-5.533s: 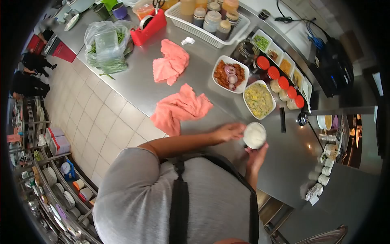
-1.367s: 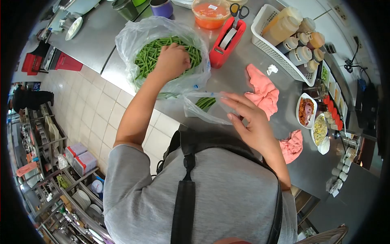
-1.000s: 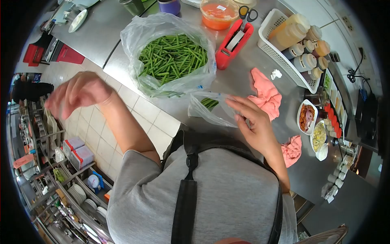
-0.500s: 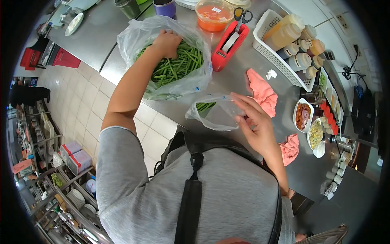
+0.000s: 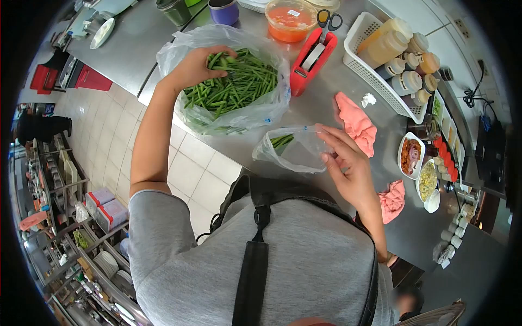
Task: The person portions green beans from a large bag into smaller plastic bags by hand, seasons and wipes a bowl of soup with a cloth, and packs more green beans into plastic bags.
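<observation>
A large clear plastic bag [image 5: 272, 111] stands open on the steel counter, full of cut green beans [image 5: 244, 84]. My left hand [image 5: 198, 68] is at the left side of the heap, thumb and fingers apart with beans between them. Nearer my body, a small clear plastic bag [image 5: 302, 155] lies mouth open with a few green beans [image 5: 282, 142] inside. My right hand [image 5: 348, 165] holds the right edge of this small bag, fingers along its rim and thumb lower down.
A red tape dispenser [image 5: 310, 62], scissors [image 5: 329, 20] and a tub of orange food [image 5: 291, 22] are behind. To the right are pink cloths [image 5: 356, 122], a white basket of bottles [image 5: 367, 65] and food dishes [image 5: 410, 155]. Someone in dark clothes [image 5: 43, 127] is far left.
My left hand first held a white bowl with my right, later went in and out of the beans, and has now shifted left and turned on the heap. My right hand stays at the small bag.
</observation>
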Demonstrator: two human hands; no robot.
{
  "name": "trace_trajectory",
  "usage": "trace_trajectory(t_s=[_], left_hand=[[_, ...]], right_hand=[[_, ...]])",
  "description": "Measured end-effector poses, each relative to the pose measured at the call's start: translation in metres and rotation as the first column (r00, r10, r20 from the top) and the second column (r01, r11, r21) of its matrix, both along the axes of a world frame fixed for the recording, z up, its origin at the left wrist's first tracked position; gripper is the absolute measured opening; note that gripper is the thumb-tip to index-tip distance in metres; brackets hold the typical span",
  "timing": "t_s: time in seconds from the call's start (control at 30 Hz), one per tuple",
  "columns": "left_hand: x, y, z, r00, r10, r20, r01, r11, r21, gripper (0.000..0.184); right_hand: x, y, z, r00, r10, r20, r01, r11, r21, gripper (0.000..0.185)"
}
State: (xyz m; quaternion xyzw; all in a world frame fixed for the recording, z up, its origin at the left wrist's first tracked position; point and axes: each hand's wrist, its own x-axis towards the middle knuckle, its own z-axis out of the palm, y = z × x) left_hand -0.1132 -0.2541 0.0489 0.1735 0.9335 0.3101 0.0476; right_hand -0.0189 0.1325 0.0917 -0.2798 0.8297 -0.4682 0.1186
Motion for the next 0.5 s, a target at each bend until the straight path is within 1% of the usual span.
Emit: trace_trajectory(t_s=[0.07, 0.1, 0.17, 0.2, 0.23, 0.3, 0.37, 0.43, 0.47, 0.5], left_hand=[[0.011, 0.004, 0.001, 0.989, 0.141, 0.051, -0.15, 0.951, 0.27, 0.036], [0.011, 0.004, -0.002, 0.988, 0.143, 0.051, -0.151, 0.95, 0.271, 0.036], [0.013, 0.007, -0.01, 0.905, 0.409, 0.117, -0.425, 0.859, 0.284, 0.032], [0.014, 0.01, -0.013, 0.922, 0.385, 0.031, -0.369, 0.854, 0.366, 0.028], [0.013, 0.014, -0.012, 0.921, 0.389, 0.028, -0.371, 0.852, 0.369, 0.028], [0.016, 0.026, -0.003, 0.902, 0.419, -0.103, -0.32, 0.81, 0.491, 0.023], [0.008, 0.029, -0.005, 0.888, 0.445, -0.118, -0.335, 0.8, 0.498, 0.021], [0.001, 0.035, -0.003, 0.835, 0.498, -0.231, -0.273, 0.741, 0.613, 0.021], [0.001, 0.04, 0.004, 0.819, 0.543, -0.187, -0.303, 0.686, 0.661, 0.024], [-0.001, 0.043, 0.007, 0.82, 0.54, -0.19, -0.299, 0.687, 0.662, 0.024]], right_hand=[[-0.001, -0.003, -0.001, 1.0, 0.002, -0.015, -0.002, 1.0, -0.006, 0.045], [-0.001, -0.004, -0.001, 1.0, -0.002, -0.031, 0.002, 1.0, -0.011, 0.045], [0.0, -0.009, -0.002, 0.998, -0.012, -0.061, 0.01, 1.0, -0.028, 0.046], [0.0, -0.011, -0.002, 0.995, -0.023, -0.094, 0.019, 0.999, -0.048, 0.046], [-0.002, -0.012, -0.004, 0.995, -0.019, -0.098, 0.015, 0.999, -0.046, 0.046], [-0.001, -0.012, -0.009, 0.995, -0.102, 0.008, 0.102, 0.979, -0.177, 0.049], [0.003, -0.012, -0.002, 0.993, -0.117, 0.01, 0.116, 0.973, -0.199, 0.049], [0.003, -0.013, 0.01, 0.99, -0.141, -0.004, 0.137, 0.964, -0.228, 0.049], [0.005, -0.013, 0.016, 0.981, -0.175, 0.083, 0.189, 0.961, -0.201, 0.049], [0.006, -0.013, 0.019, 0.964, -0.208, 0.165, 0.236, 0.956, -0.174, 0.049]])
